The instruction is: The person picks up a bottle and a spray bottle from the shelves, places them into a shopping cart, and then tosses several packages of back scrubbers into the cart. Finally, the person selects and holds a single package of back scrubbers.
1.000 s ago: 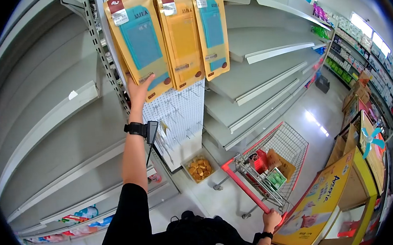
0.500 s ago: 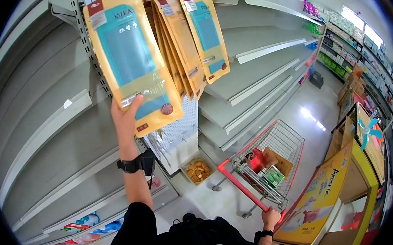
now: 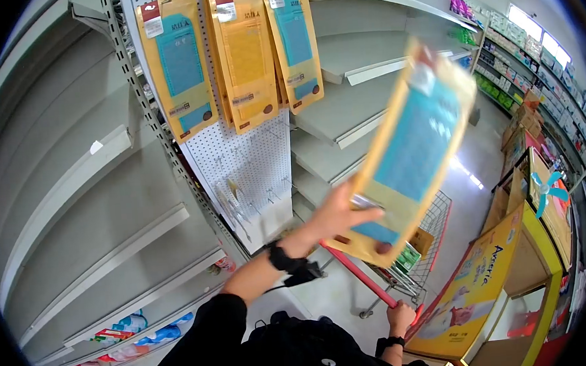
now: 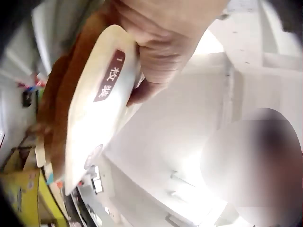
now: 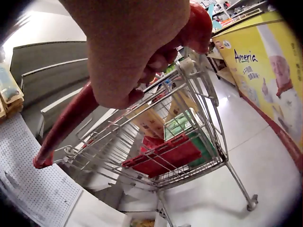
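Note:
The left hand (image 3: 333, 217) grips the lower left edge of a yellow packet with a blue window (image 3: 416, 147), blurred and tilted in front of the shopping cart (image 3: 439, 234). In the left wrist view the left hand (image 4: 163, 42) pinches the packet (image 4: 94, 113) between thumb and fingers, most of which are hidden. The right hand (image 3: 401, 317) holds the cart's red handle (image 3: 361, 277); in the right wrist view the fingers of the right hand (image 5: 137, 56) curl round the handle (image 5: 71, 118). Similar packets (image 3: 247, 64) hang on the pegboard (image 3: 237, 160).
Red, brown and green items (image 5: 180, 125) lie in the cart. Grey shelves (image 3: 91, 211) flank the pegboard. A yellow printed display (image 3: 468, 300) stands at the right, close to the cart handle. A box of brown pieces (image 5: 142, 222) sits on the floor.
The left hand has brought a packet away from the pegboard, rightward to the cart. Other packets still hang there. The right hand has stayed on the handle.

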Available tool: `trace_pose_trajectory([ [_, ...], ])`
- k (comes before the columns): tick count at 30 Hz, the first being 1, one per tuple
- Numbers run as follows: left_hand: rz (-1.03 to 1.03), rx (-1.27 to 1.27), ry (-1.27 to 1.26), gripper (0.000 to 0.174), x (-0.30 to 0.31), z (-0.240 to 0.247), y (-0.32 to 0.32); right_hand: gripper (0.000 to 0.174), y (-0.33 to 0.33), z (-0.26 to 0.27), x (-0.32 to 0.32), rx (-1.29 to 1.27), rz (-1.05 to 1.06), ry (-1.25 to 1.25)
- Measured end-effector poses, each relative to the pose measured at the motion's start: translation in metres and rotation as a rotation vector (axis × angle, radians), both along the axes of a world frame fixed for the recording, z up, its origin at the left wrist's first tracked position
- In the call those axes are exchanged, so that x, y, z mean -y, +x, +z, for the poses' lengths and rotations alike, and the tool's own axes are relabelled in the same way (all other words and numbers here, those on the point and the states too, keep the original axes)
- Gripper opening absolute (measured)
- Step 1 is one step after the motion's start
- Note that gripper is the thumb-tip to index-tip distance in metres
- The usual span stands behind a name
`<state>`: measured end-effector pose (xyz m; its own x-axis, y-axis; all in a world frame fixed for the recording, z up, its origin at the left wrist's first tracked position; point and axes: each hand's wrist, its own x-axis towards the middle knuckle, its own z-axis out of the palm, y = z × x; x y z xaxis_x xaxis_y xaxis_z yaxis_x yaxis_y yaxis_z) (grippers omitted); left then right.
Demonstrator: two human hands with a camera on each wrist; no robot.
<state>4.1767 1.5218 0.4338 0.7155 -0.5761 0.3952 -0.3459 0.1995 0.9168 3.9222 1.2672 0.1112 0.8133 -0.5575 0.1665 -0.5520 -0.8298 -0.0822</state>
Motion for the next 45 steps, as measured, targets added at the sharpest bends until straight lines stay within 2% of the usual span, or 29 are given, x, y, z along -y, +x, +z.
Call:
trace_pose_trajectory([
  [1,-0.114,-0.165,-0.057,0.053,0.032,-0.028,0.001,0.016,0.0,0.001,0.0,-0.008,-0.009,0.006],
  [3,-0.172,-0.414,-0.086,0.054,0.087,-0.072,0.002,0.016,0.0,0.005,0.0,-0.003,-0.004,0.005],
  [6,0.092,-0.268,0.325,0.052,0.142,-0.207,0.028,0.017,-0.002,0.002,-0.003,-0.008,-0.01,0.006],
  [8,0.064,-0.26,0.37,0.053,0.136,-0.257,0.045,0.016,0.0,0.002,0.0,-0.018,-0.017,-0.019],
  [9,0.212,-0.168,0.311,0.055,0.104,-0.21,0.027,0.015,0.0,0.0,0.002,-0.032,-0.008,-0.007],
  [10,0.27,-0.102,0.288,0.056,0.088,-0.219,0.039,0.015,0.001,0.001,0.003,-0.036,-0.017,-0.013],
  [11,0.352,-0.101,0.357,0.054,0.06,-0.184,0.042,0.014,0.001,0.003,0.001,-0.044,-0.024,-0.015],
  [12,0.445,0.032,0.282,0.051,0.033,-0.166,0.053,0.014,0.001,0.004,-0.001,-0.054,-0.027,-0.016],
  [15,0.779,0.199,0.171,0.043,-0.056,-0.079,0.081,0.013,0.001,0.001,0.001,-0.034,-0.016,0.006],
  [16,0.975,0.316,0.242,0.044,-0.09,-0.054,0.091,0.013,0.002,-0.001,0.002,-0.024,-0.012,0.014],
  [17,1.126,0.404,0.123,0.048,-0.12,-0.037,0.105,0.012,0.002,-0.002,0.002,-0.02,-0.016,0.006],
  [19,1.407,0.594,0.15,0.055,-0.176,0.005,0.116,0.012,0.002,-0.001,0.003,-0.019,-0.003,-0.001],
  [20,1.48,0.63,0.126,0.06,-0.211,0.012,0.134,0.012,0.002,0.0,0.003,-0.017,0.002,-0.005],
  [22,1.756,0.664,0.154,0.068,-0.241,0.032,0.146,0.013,0.002,-0.004,0.005,0.011,0.012,-0.013],
  [25,1.693,0.419,0.017,0.071,-0.274,0.031,0.177,0.015,0.001,-0.01,0.007,0.025,0.018,-0.024],
  [28,1.385,0.26,0.022,0.064,-0.292,0.02,0.201,0.015,0.002,-0.006,0.005,0.023,0.013,-0.038],
  [31,1.37,0.242,0.178,0.047,-0.261,0.015,0.185,0.015,0.002,-0.004,0.003,0.03,0.018,-0.041],
  [34,1.162,0.263,-0.149,0.025,-0.236,0.005,0.185,0.015,0.001,-0.001,0.001,0.025,0.022,-0.03],
  [35,1.145,0.331,-0.208,0.011,-0.23,0.003,0.182,0.015,0.001,0.0,0.001,0.021,0.022,-0.028],
  [38,1.264,0.432,-0.168,0.015,-0.217,0.015,0.14,0.014,0.001,-0.001,0.001,0.003,-0.01,-0.013],
  [40,1.285,0.442,-0.314,0.016,-0.209,0.027,0.107,0.015,0.001,0.004,0.0,-0.008,-0.012,-0.02],
  [44,1.09,0.485,-0.402,0.017,-0.189,0.062,0.042,0.016,0.002,-0.003,0.001,-0.012,-0.005,-0.017],
  [45,1.058,0.429,-0.339,0.017,-0.177,0.071,0.027,0.015,0.001,-0.002,0.002,0.001,0.003,-0.013],
])
